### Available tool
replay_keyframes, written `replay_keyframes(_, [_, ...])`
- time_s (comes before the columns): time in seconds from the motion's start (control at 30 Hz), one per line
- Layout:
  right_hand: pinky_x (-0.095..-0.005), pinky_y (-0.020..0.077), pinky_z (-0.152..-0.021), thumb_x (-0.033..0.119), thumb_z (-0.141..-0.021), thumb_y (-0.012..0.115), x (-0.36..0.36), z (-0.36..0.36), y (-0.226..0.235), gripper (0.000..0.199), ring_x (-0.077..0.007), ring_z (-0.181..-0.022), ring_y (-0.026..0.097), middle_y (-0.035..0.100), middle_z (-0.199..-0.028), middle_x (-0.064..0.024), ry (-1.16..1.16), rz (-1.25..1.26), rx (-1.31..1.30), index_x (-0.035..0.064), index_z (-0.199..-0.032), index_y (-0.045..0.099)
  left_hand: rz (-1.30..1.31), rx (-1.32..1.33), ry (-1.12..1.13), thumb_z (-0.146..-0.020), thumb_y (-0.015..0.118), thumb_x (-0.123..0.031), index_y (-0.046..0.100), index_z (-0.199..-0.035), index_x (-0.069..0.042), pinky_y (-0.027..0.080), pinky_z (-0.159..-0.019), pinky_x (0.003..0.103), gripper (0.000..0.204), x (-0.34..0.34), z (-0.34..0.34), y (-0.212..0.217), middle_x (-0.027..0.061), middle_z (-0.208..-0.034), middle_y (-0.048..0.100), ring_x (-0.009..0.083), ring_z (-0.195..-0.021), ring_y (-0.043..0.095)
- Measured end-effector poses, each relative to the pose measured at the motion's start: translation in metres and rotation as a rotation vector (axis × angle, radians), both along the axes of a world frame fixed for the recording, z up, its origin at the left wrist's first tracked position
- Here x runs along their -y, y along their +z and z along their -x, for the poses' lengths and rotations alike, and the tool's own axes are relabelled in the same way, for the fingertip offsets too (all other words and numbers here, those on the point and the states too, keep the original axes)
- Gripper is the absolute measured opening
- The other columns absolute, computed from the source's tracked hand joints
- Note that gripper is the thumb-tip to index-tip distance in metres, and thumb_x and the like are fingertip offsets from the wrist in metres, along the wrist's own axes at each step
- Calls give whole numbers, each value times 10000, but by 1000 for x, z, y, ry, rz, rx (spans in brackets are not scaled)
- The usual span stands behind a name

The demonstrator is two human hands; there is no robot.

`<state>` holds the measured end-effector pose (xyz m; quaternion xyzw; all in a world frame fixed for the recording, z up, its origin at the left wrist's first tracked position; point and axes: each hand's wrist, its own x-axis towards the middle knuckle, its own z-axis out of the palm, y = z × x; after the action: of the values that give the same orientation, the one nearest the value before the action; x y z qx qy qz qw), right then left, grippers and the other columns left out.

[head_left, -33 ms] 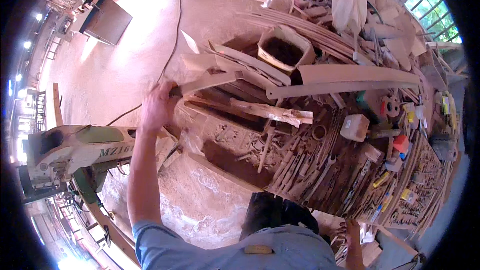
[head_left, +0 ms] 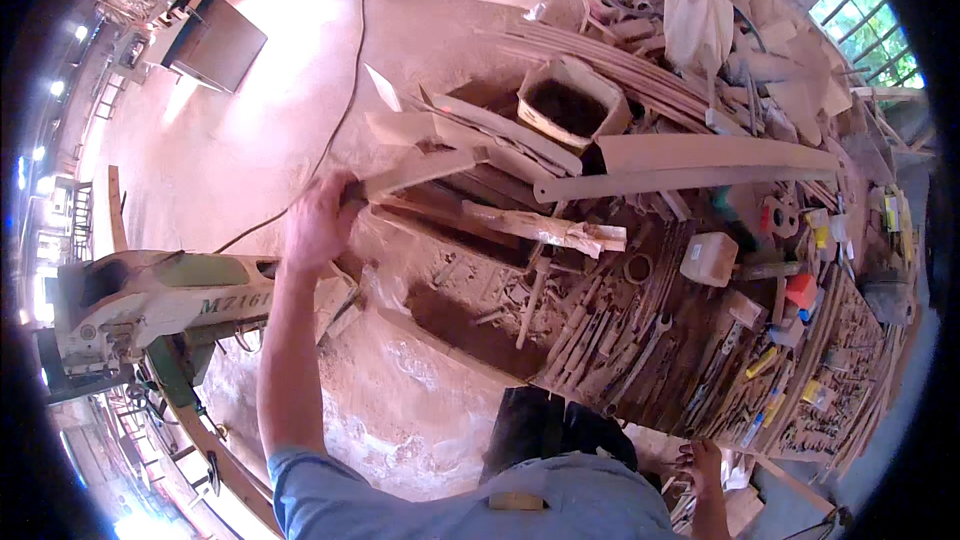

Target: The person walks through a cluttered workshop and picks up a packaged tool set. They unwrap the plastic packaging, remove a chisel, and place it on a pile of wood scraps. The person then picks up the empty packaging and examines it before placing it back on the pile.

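My left hand (head_left: 322, 222) is closed round the near end of a flat, pale wooden board (head_left: 425, 172), which slants up to the right over the left end of a cluttered bench. Just to the right of it, a long stick with a torn, wrapped-looking end (head_left: 575, 232) lies across a wooden tray (head_left: 455, 348) strewn with shavings and small scraps. Low at the right, beside my body, my right hand (head_left: 700, 462) hangs below the bench edge. Its fingers are loosely apart and I see nothing in them.
A green-and-cream machine (head_left: 190, 290) stands at the left. The bench carries several hand tools, a spanner (head_left: 655, 335), a whitish plastic container (head_left: 708, 258) and a long strip with a hole (head_left: 690, 178). Behind are an open cardboard box (head_left: 610, 120) and stacked timber (head_left: 640, 75). A cable (head_left: 345, 110) crosses the floor.
My left hand has shifted slightly down and towards the right, and the board has tilted a little with it. My right hand stays about where it was.
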<state>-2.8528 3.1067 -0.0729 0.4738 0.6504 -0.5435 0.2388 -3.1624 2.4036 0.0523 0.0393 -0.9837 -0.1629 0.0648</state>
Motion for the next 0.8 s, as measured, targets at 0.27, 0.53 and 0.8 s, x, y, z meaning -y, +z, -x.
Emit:
replay_keyframes(0.27, [-308, 540, -645, 141, -895, 578, 110, 125, 86, 285, -172, -741, 643, 662, -876, -115, 462, -38, -272, -29, -1124, 572, -505, 100, 150, -789, 680, -87, 602, -1036, -41, 495, -724, 331, 263, -78, -105, 25, 132, -854, 640, 234, -800, 632])
replay_keyframes(0.53, [-270, 489, -691, 76, -927, 567, 207, 187, 142, 271, -113, -768, 583, 651, -933, -82, 666, 565, -658, -43, -1168, 536, -1075, 521, 288, -804, 696, -47, 570, -1082, -8, 433, -662, 241, 308, -176, -226, 44, 9, -836, 569, 78, -771, 514])
replay_keyframes(0.8, [-259, 458, -637, 200, -934, 568, 175, 140, 125, 210, -95, -681, 549, 590, -768, -15, 828, 736, -619, 6, -1003, 614, -1256, 589, 302, -872, 631, -78, 546, -1134, 27, 455, -668, 247, 295, -271, -330, 23, 44, -880, 617, 94, -742, 535])
